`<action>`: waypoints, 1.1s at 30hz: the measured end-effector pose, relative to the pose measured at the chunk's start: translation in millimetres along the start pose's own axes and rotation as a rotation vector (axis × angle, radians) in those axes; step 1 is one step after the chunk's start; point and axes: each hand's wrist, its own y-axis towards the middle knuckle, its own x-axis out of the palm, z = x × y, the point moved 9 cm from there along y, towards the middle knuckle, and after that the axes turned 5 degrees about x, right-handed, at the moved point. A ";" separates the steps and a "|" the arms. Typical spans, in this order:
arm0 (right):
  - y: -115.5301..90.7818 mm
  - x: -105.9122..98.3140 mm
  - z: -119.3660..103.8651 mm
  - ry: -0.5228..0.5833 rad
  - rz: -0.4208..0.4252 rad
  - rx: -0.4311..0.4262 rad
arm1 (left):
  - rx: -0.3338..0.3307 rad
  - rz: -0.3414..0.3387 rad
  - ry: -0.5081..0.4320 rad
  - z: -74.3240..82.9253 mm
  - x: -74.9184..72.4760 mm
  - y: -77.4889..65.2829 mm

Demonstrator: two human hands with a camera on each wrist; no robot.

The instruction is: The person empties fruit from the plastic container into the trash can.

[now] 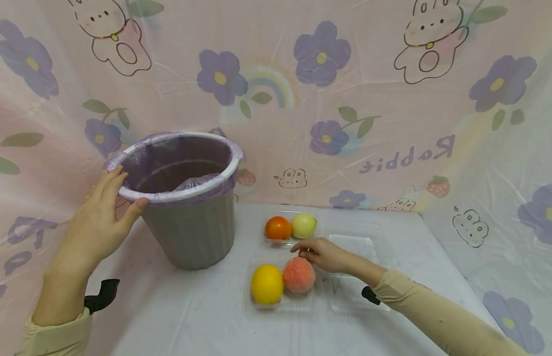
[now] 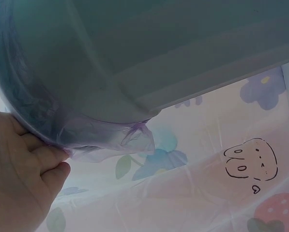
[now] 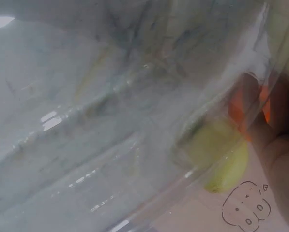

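My left hand [image 1: 95, 220] grips the white rim of a grey trash can [image 1: 195, 232], its thumb outside below the rim. In the left wrist view, the fingers lie at the rim over a thin purple bag [image 2: 110, 140]. My right hand [image 1: 324, 254] hangs with loosely bent fingers just behind a fuzzy pink peach [image 1: 299, 275]. Beside the peach sits a yellow round fruit [image 1: 267, 284], both in a clear plastic box [image 1: 276, 309]. A second clear box [image 1: 266, 242] behind holds an orange-red fruit [image 1: 277, 228] and a pale yellow-green fruit [image 1: 304, 226].
Clear lids [image 1: 351, 296] of the boxes lie open to the right, partly under the right forearm. All stands on a white table [image 1: 195, 316]. Behind it hangs a pink printed curtain [image 1: 267, 128], close to the trash can.
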 end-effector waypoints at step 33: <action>-7.2 -7.2 -13.1 0.267 0.086 0.125 | 0.018 0.018 -0.004 1.4 -0.7 1.2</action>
